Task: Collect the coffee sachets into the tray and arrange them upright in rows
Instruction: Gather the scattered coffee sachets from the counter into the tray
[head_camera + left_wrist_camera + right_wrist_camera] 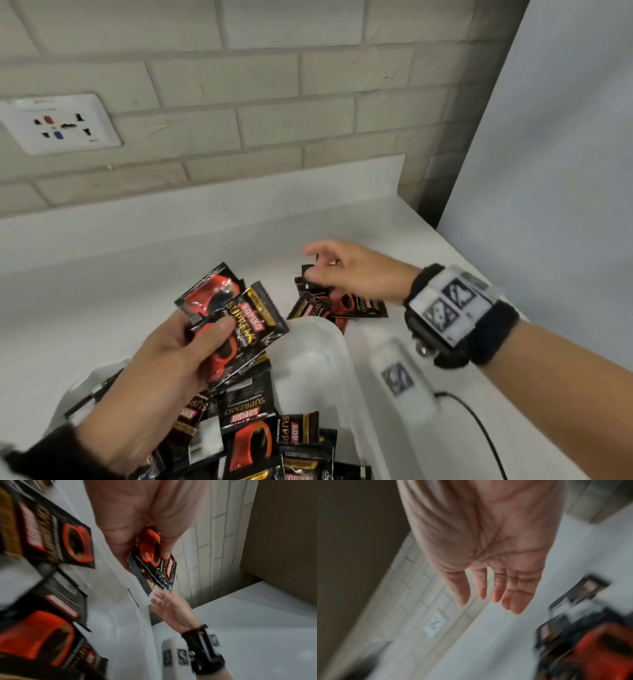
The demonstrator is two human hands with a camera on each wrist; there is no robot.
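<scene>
1. Head view: your left hand (161,363) pinches a fan of glossy black-and-red foil coffee sachets (236,315) between thumb and fingers, above the translucent white plastic tray (329,346), where more sachets lie flat and jumbled. Your right hand (346,270), fingers loosely spread and empty, hovers over the loose sachets on the white counter (337,303).
2. Left wrist view: the held sachets look light, thin and slippery; you'd best take them by the crimped edges.
3. Right wrist view: your palm is open with the fingers nearly straight; blurred sachets lie below.
</scene>
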